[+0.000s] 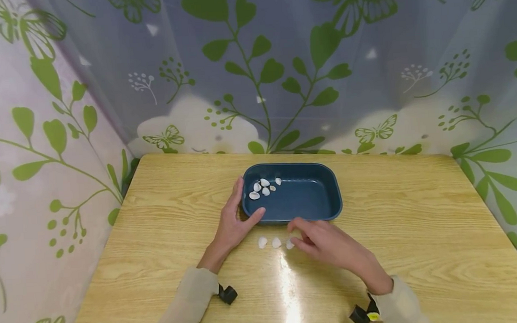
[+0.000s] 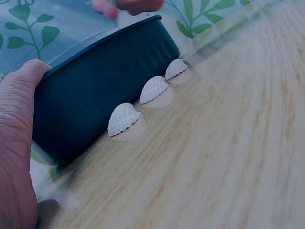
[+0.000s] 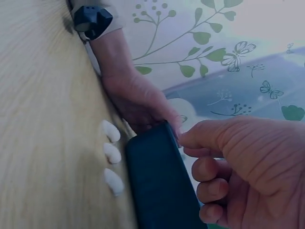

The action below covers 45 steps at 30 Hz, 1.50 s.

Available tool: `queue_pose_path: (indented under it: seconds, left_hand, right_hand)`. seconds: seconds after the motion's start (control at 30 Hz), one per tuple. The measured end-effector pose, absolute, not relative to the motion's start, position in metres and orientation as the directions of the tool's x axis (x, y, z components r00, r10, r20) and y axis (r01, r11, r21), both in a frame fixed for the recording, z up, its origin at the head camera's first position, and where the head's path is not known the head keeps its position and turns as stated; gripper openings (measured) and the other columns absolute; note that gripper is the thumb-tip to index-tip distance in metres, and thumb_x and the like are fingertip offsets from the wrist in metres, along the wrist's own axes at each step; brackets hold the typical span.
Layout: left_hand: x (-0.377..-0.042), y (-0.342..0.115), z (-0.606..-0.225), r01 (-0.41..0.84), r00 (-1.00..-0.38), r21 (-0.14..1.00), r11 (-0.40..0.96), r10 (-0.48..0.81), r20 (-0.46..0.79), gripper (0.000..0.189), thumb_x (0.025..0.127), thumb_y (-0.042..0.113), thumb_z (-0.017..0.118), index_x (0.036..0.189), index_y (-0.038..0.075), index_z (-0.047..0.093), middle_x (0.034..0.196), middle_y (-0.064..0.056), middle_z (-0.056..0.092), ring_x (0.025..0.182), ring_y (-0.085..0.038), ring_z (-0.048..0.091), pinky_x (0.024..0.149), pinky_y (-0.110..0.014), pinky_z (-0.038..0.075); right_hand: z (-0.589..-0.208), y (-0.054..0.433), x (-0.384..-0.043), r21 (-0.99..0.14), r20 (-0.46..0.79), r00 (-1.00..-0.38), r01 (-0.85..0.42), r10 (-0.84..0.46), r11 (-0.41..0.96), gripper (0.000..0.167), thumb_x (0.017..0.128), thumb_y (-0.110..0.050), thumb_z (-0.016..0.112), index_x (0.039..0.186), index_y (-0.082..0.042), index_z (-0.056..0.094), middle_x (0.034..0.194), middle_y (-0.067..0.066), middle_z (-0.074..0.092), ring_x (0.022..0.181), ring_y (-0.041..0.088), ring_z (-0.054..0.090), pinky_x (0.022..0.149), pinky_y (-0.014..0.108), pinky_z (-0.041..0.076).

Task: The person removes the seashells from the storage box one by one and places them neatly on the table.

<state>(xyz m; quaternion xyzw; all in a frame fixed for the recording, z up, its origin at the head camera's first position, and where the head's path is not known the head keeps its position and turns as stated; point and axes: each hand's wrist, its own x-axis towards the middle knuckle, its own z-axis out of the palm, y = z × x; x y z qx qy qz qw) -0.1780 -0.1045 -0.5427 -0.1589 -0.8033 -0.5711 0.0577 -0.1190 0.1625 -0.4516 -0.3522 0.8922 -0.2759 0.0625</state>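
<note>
A dark blue rectangular tray point(image 1: 304, 198) holds several small white seashells point(image 1: 254, 195) at its left end. My left hand point(image 1: 233, 224) grips the tray's near left corner, its thumb at the front rim and its fingers along the left side. Three ribbed white seashells point(image 2: 125, 119) lie in a row on the table in front of the tray. My right hand point(image 1: 328, 243) hovers over the rightmost of these. In the head view its thumb and index finger are apart; its other fingers are curled point(image 3: 212, 190), and I see nothing held.
The wood-grain table point(image 1: 168, 200) extends on both sides of the tray. A curtain with green leaves and butterflies point(image 1: 254, 74) hangs behind and at the sides. Black wrist cameras point(image 1: 227, 294) sit at both cuffs.
</note>
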Motion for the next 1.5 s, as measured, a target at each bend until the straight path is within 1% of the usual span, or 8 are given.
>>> queue_pose_path:
  seconds: [0.13,0.33,0.53,0.77,0.9,1.2,1.4,1.5]
  left_hand:
    - [-0.178,-0.105,-0.543,0.321,-0.943,0.898,0.3,0.189,0.274,0.101,0.095,0.043,0.076,0.169,0.014,0.014,0.176,-0.01,0.012,0.161,-0.019,0.009,0.128,-0.053,0.016]
    - [-0.178,-0.105,-0.544,0.318,-0.943,0.901,0.294,0.195,0.269,0.1,0.095,0.042,0.077,0.169,0.016,0.014,0.176,-0.01,0.012,0.161,-0.018,0.009,0.128,-0.051,0.016]
    - [-0.179,-0.104,-0.544,0.316,-0.944,0.903,0.29,0.194,0.268,0.1,0.095,0.042,0.077,0.169,0.019,0.014,0.176,-0.011,0.012,0.161,-0.017,0.009,0.129,-0.048,0.016]
    - [-0.179,-0.103,-0.542,0.301,-0.948,0.905,0.301,0.198,0.25,0.1,0.095,0.044,0.076,0.169,0.017,0.014,0.176,-0.01,0.012,0.16,-0.016,0.01,0.129,-0.047,0.017]
    - [-0.179,-0.105,-0.542,0.292,-0.95,0.906,0.307,0.2,0.239,0.1,0.096,0.044,0.076,0.17,0.019,0.013,0.176,-0.009,0.012,0.16,-0.015,0.009,0.129,-0.047,0.017]
    - [-0.179,-0.105,-0.543,0.292,-0.95,0.906,0.305,0.199,0.24,0.099,0.096,0.043,0.075,0.17,0.018,0.013,0.176,-0.007,0.012,0.16,-0.014,0.009,0.128,-0.048,0.017]
    - [-0.179,-0.105,-0.544,0.287,-0.952,0.908,0.304,0.198,0.234,0.099,0.096,0.043,0.075,0.17,0.021,0.013,0.176,-0.005,0.011,0.16,-0.011,0.009,0.129,-0.045,0.017]
    - [-0.179,-0.106,-0.543,0.289,-0.951,0.908,0.303,0.198,0.236,0.099,0.096,0.043,0.075,0.17,0.02,0.013,0.176,-0.006,0.011,0.16,-0.011,0.009,0.129,-0.045,0.018]
  right_hand:
    - [-0.445,0.159,-0.127,-0.537,0.13,-0.746,-0.606,-0.653,0.586,0.016,0.103,-0.013,0.068,0.118,-0.01,0.065,0.064,-0.014,0.042,0.053,-0.001,0.036,0.051,0.02,0.034]
    - [-0.439,0.153,-0.147,-0.534,0.144,-0.767,-0.592,-0.625,0.604,0.021,0.104,-0.018,0.067,0.121,-0.007,0.066,0.065,-0.014,0.044,0.054,0.001,0.039,0.052,0.022,0.037]
    - [-0.442,0.146,-0.176,-0.526,0.098,-0.776,-0.572,-0.623,0.629,0.023,0.105,-0.017,0.065,0.124,-0.003,0.065,0.065,-0.011,0.047,0.051,0.004,0.04,0.051,0.025,0.037]
    - [-0.458,0.142,-0.206,-0.516,0.044,-0.775,-0.558,-0.63,0.65,0.023,0.105,-0.015,0.065,0.124,-0.003,0.065,0.066,-0.007,0.05,0.053,0.007,0.044,0.052,0.026,0.038]
    - [-0.467,0.139,-0.218,-0.506,0.013,-0.773,-0.552,-0.634,0.663,0.028,0.104,-0.014,0.066,0.129,-0.003,0.064,0.066,-0.005,0.051,0.053,0.009,0.044,0.052,0.025,0.036]
    - [-0.475,0.126,-0.236,-0.49,-0.002,-0.753,-0.573,-0.658,0.658,0.036,0.104,-0.01,0.063,0.14,-0.005,0.062,0.068,-0.004,0.053,0.056,0.01,0.044,0.056,0.027,0.037]
    - [-0.48,0.121,-0.243,-0.479,-0.034,-0.763,-0.554,-0.645,0.681,0.036,0.105,-0.009,0.061,0.141,-0.008,0.063,0.067,-0.004,0.052,0.055,0.011,0.043,0.055,0.026,0.034]
    - [-0.482,0.12,-0.246,-0.478,-0.041,-0.764,-0.551,-0.644,0.684,0.036,0.105,-0.007,0.061,0.14,-0.008,0.064,0.07,-0.001,0.056,0.053,0.01,0.042,0.055,0.026,0.034]
